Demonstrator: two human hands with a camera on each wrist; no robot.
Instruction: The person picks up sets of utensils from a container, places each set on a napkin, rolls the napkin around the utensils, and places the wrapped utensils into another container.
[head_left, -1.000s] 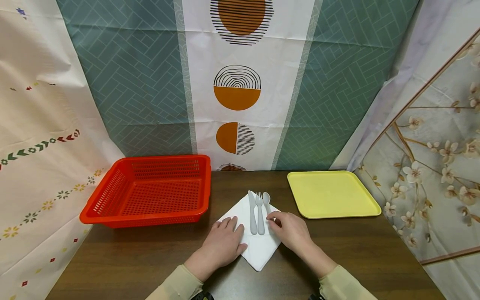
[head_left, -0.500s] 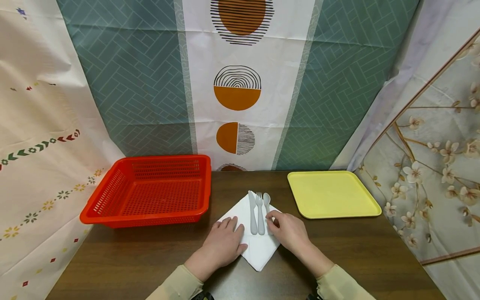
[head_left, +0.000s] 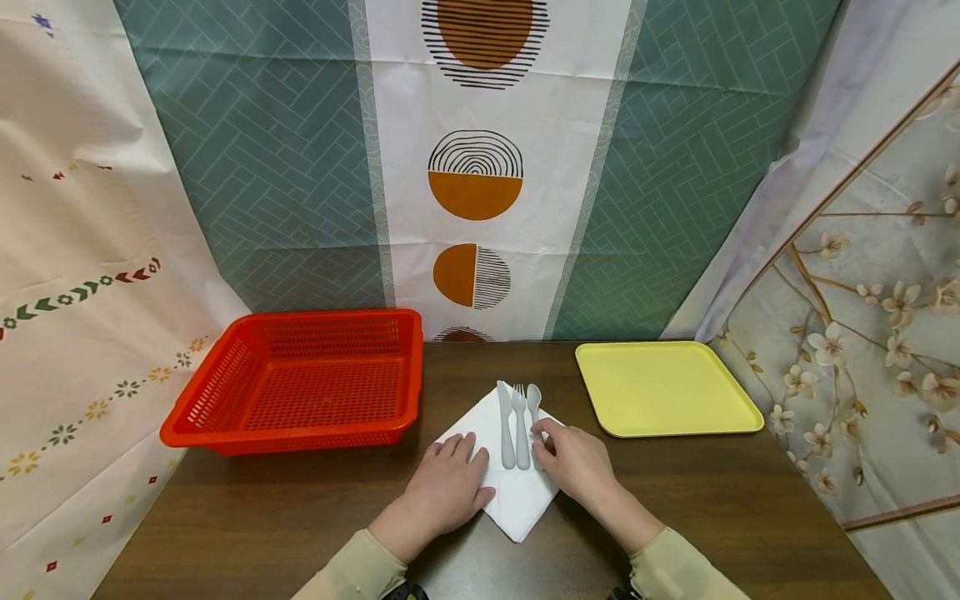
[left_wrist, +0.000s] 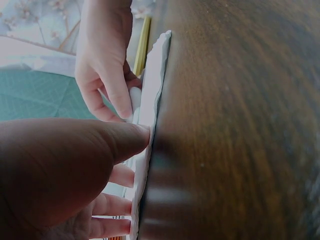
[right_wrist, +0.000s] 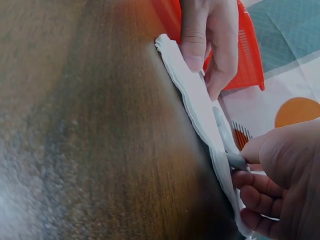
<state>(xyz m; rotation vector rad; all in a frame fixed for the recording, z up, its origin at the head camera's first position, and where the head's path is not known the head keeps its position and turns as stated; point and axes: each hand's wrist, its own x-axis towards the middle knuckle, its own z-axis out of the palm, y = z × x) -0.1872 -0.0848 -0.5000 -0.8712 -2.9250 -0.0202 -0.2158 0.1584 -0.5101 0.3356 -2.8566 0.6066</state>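
Observation:
A folded white napkin point(head_left: 517, 510) lies cornerwise on the table. On it a grey knife point(head_left: 506, 429), a grey fork point(head_left: 521, 429) and a grey spoon point(head_left: 533, 395) lie side by side, heads pointing away from me. My left hand point(head_left: 447, 485) rests on the napkin's left side, fingers extended, beside the knife. At the right, my right hand point(head_left: 579, 463) pinches the spoon's handle between thumb and fingers. Its fingers cover most of that handle in the head view. The handle end point(right_wrist: 237, 161) shows at the fingertips in the right wrist view.
A red perforated basket point(head_left: 408, 417) stands at the back left. At the back right lies a yellow tray point(head_left: 667, 387). Patterned cloths hang behind and on both sides of the brown wooden table point(head_left: 300, 517).
My right hand has shifted slightly left, bringing the spoon's handle a little closer to the fork. The left hand, napkin, knife and fork stay in place.

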